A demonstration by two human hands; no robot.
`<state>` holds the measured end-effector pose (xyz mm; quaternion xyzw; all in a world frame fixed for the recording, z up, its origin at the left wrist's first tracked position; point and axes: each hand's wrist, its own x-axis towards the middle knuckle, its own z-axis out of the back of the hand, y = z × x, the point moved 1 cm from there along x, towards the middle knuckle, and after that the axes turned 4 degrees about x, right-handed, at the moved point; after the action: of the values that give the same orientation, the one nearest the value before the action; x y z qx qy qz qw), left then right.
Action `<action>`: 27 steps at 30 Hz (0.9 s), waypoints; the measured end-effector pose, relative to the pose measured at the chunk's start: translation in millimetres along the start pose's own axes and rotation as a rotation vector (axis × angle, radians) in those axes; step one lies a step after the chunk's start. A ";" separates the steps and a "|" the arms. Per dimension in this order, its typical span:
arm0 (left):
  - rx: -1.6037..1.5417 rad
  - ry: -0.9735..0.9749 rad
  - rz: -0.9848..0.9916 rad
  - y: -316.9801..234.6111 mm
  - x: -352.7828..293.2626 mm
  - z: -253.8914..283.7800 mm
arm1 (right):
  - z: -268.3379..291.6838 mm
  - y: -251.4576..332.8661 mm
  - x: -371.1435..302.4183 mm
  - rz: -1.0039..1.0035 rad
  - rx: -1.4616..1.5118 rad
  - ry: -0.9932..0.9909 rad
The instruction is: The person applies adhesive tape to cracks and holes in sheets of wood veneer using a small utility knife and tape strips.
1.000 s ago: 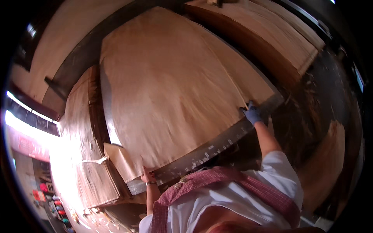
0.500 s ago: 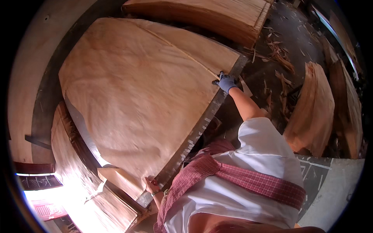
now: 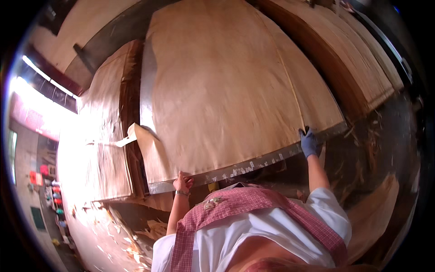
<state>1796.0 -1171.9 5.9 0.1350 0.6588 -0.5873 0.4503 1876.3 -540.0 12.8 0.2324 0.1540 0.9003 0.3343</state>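
Observation:
A large, thin tan wood veneer sheet (image 3: 222,90) lies over a grey metal-edged table (image 3: 249,167). My bare left hand (image 3: 182,183), with a band at the wrist, pinches the sheet's near edge close to the left corner. Beside it, a smaller veneer piece (image 3: 152,156) has a raised, curled end. My right hand (image 3: 309,143), in a blue glove with dark fingertips, is closed at the near end of a thin pale strip (image 3: 288,77). That strip runs lengthwise along the sheet's right part; whether it is loose or part of an edge cannot be told.
Stacks of veneer stand left (image 3: 106,122) and right (image 3: 335,50) of the table. Wood scraps (image 3: 369,147) litter the floor at the right, near a curved veneer piece (image 3: 374,213). More shavings (image 3: 129,245) lie at the lower left. Bright light glares from the left.
My view has turned left, so the sheet now lies straight ahead and the left stack shows more fully. Both hands stay at the near edge, still holding on.

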 end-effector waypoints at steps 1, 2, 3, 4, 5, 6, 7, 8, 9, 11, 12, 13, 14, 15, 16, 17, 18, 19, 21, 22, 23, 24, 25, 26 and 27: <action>0.020 0.020 0.016 -0.9 -1.7 -0.1 | -7.7 3.8 -5.8 -0.002 -0.011 0.021; -0.006 0.009 0.026 2.2 -2.4 12.3 | -12.9 24.6 -15.2 -0.033 0.076 0.072; -0.026 0.009 0.034 6.5 -0.7 22.0 | -14.6 43.2 -23.6 -0.053 0.155 0.140; -0.040 0.021 0.042 9.6 0.3 26.8 | -15.4 57.3 -29.1 -0.079 0.226 0.199; 0.017 0.052 0.050 11.1 -0.3 27.5 | -17.4 67.7 -31.5 -0.034 0.221 0.219; 0.081 0.103 0.057 10.7 -1.1 20.9 | -21.4 64.4 -30.3 0.003 0.207 0.222; 0.146 0.152 0.061 9.8 -2.4 16.2 | -30.2 66.0 -31.4 -0.021 0.205 0.183; 0.209 0.162 0.067 11.5 -4.5 26.5 | -29.6 91.7 -38.1 -0.023 0.300 0.232; 0.224 0.177 0.030 10.1 -10.1 22.4 | -29.9 104.2 -37.0 -0.033 0.336 0.281; 0.224 0.216 -0.013 4.0 -14.0 18.1 | -34.1 128.8 -36.3 -0.019 0.360 0.322; 0.233 0.249 -0.032 -1.2 -17.0 7.9 | -38.5 136.8 -36.0 -0.005 0.333 0.306; 0.220 0.267 -0.042 -4.0 -22.0 -0.6 | -42.5 143.1 -35.3 0.005 0.305 0.290; 0.257 0.283 -0.106 -8.9 -30.3 -12.2 | -47.1 145.2 -33.8 0.007 0.244 0.314; 0.229 0.411 -0.135 -12.1 -23.8 -3.2 | -53.1 151.4 -30.7 0.017 0.203 0.336; 0.233 0.447 -0.176 -15.0 -22.7 -21.0 | -63.4 128.3 -17.7 0.071 0.148 0.302; 0.259 0.306 -0.206 -15.1 -19.2 -13.2 | -61.1 135.4 -5.8 0.198 0.166 0.266; 0.235 0.279 -0.204 -17.4 -20.4 -4.5 | -53.0 144.7 4.4 0.323 0.172 0.232; 0.240 0.254 -0.200 -21.6 -21.3 14.2 | -34.1 168.0 24.3 0.276 0.212 0.170; 0.231 0.237 -0.218 -30.6 -22.4 10.0 | 15.7 171.0 112.4 0.244 0.509 -0.120; 0.217 0.194 -0.230 -32.9 -23.5 12.1 | 49.0 177.5 158.6 0.331 0.536 -0.183; 0.158 0.254 -0.235 -38.3 -27.8 11.7 | 90.8 188.2 203.9 0.428 0.435 -0.570; 0.160 0.276 -0.265 -46.1 -30.9 2.9 | 133.7 192.1 252.3 0.518 0.306 -0.963; 0.159 0.314 -0.293 -52.6 -32.9 -11.2 | 174.7 176.2 306.2 0.421 -0.307 -0.960; 0.154 0.291 -0.316 -57.3 -36.8 -4.2 | 215.8 204.1 334.9 0.402 0.674 -0.900; 0.148 0.299 -0.320 -62.1 -41.2 -12.3 | 254.1 207.3 365.0 0.445 0.669 -0.958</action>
<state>1769.7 -1163.5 76.1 0.1471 0.6863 -0.6715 0.2376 1654.8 -414.3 432.3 0.7287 0.2086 0.6473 0.0800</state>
